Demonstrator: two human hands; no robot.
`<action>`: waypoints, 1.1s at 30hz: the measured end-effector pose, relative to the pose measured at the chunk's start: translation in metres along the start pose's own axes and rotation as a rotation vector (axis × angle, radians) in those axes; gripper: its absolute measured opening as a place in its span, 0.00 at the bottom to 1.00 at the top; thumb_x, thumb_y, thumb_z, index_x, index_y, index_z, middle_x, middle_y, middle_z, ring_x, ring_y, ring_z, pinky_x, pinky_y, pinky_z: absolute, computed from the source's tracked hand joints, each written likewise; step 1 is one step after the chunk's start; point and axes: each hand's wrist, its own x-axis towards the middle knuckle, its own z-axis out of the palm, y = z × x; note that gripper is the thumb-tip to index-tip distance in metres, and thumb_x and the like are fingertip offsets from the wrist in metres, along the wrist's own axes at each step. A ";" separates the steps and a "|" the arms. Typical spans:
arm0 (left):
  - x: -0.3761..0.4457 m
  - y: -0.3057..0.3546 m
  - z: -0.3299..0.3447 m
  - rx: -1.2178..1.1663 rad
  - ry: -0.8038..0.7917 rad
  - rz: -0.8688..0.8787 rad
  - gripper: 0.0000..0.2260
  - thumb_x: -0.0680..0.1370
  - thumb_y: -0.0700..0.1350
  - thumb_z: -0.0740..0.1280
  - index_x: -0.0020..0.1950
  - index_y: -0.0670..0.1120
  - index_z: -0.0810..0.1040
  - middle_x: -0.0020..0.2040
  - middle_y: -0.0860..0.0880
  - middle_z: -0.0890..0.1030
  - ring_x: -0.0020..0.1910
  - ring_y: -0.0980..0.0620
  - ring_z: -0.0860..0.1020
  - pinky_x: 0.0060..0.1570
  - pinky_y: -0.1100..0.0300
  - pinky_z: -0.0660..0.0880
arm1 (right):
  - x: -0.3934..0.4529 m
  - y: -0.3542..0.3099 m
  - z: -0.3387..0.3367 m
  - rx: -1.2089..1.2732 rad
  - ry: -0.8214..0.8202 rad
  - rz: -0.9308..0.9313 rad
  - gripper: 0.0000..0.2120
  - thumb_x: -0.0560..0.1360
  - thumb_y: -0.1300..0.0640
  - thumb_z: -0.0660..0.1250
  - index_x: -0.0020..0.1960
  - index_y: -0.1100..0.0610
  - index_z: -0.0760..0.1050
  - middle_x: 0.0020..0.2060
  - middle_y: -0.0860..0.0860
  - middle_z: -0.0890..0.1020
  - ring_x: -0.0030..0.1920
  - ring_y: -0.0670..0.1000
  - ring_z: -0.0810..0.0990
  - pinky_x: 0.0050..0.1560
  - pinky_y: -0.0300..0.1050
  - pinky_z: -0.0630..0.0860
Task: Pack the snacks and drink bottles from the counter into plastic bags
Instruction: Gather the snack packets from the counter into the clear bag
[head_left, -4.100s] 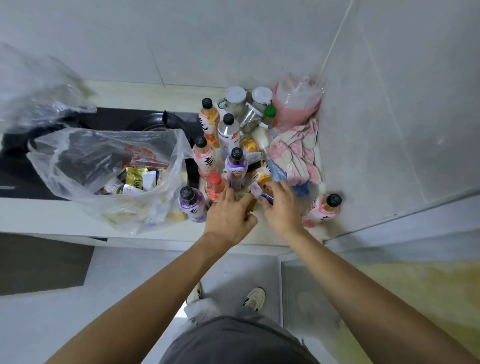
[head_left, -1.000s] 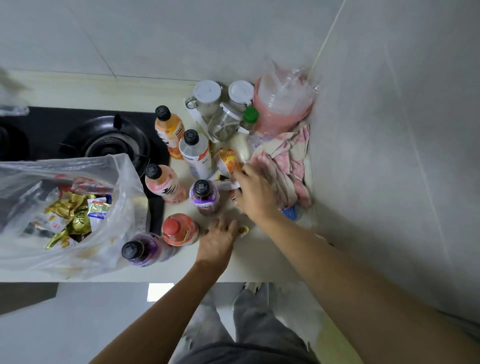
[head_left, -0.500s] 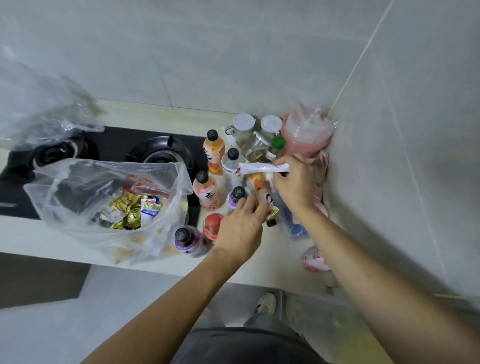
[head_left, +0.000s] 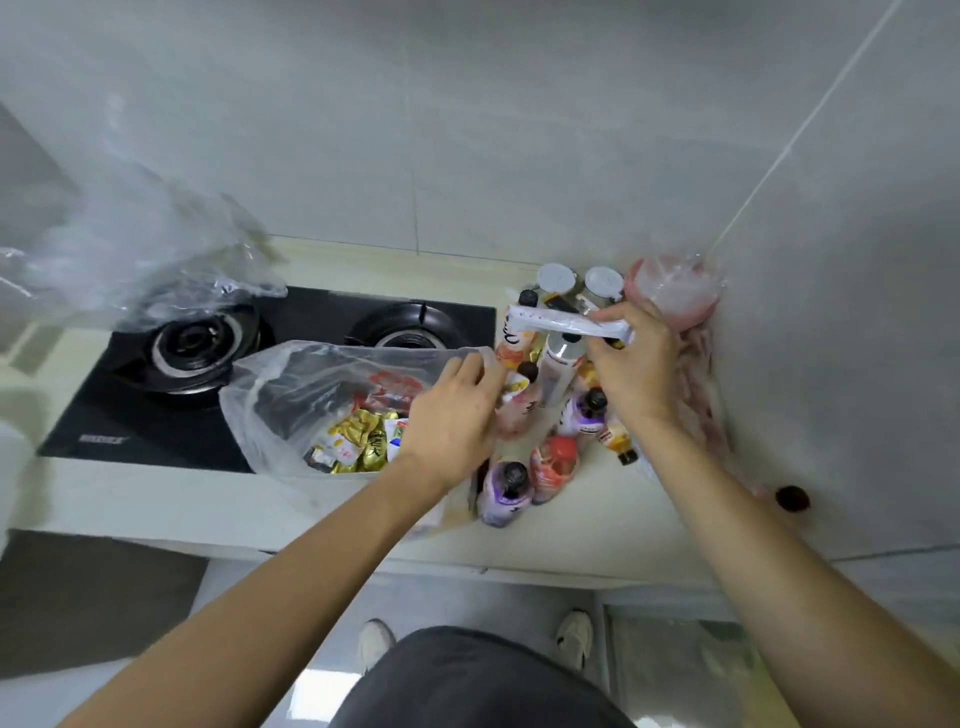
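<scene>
Since half a second ago: right hand (head_left: 636, 371) has lifted the long white packet (head_left: 566, 326) higher, now level above the bottle cluster; left hand (head_left: 454, 415) has shifted left off the bottles to the near rim of the clear plastic bag (head_left: 291, 384).

Right hand: fingers curled shut around the packet's right end. Packet lies roughly level and projects left from the fist, over the orange-label bottle (head_left: 511, 340) and the clear bottle (head_left: 561, 366).

Left hand: fingers bent, tips at the bag's right rim beside the pink bottle (head_left: 519, 410). Cannot tell whether they pinch the plastic.

Bag sits open on the counter (head_left: 597, 519), partly over the black gas hob (head_left: 208, 374), with gold and white snack packets (head_left: 363, 441) inside.

Bottles on the counter right of the bag: two purple-label ones (head_left: 506, 491), a red one (head_left: 556, 465), and a small one lying on its side (head_left: 618, 441) under the right wrist. Two white-lidded jars (head_left: 579, 278) stand at the back wall.
</scene>
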 end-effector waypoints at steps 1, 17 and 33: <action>-0.008 -0.015 -0.003 0.006 -0.002 -0.010 0.14 0.73 0.41 0.68 0.58 0.45 0.72 0.55 0.45 0.74 0.52 0.43 0.74 0.27 0.53 0.70 | -0.008 -0.009 0.009 0.007 -0.004 -0.003 0.10 0.68 0.66 0.76 0.46 0.55 0.84 0.45 0.49 0.82 0.47 0.48 0.80 0.49 0.41 0.76; -0.069 -0.160 0.006 0.009 -0.283 -0.377 0.14 0.85 0.49 0.57 0.64 0.43 0.76 0.62 0.45 0.74 0.65 0.44 0.71 0.44 0.49 0.74 | -0.086 -0.074 0.139 -0.082 -0.252 0.005 0.11 0.68 0.67 0.76 0.44 0.53 0.83 0.45 0.49 0.81 0.48 0.51 0.81 0.50 0.51 0.78; -0.066 -0.158 0.004 -0.015 -0.255 -0.310 0.24 0.78 0.60 0.67 0.68 0.48 0.69 0.61 0.47 0.72 0.63 0.46 0.72 0.49 0.50 0.78 | -0.088 -0.065 0.157 -0.196 -0.378 0.111 0.04 0.74 0.56 0.76 0.49 0.55 0.85 0.46 0.48 0.81 0.48 0.49 0.77 0.44 0.44 0.69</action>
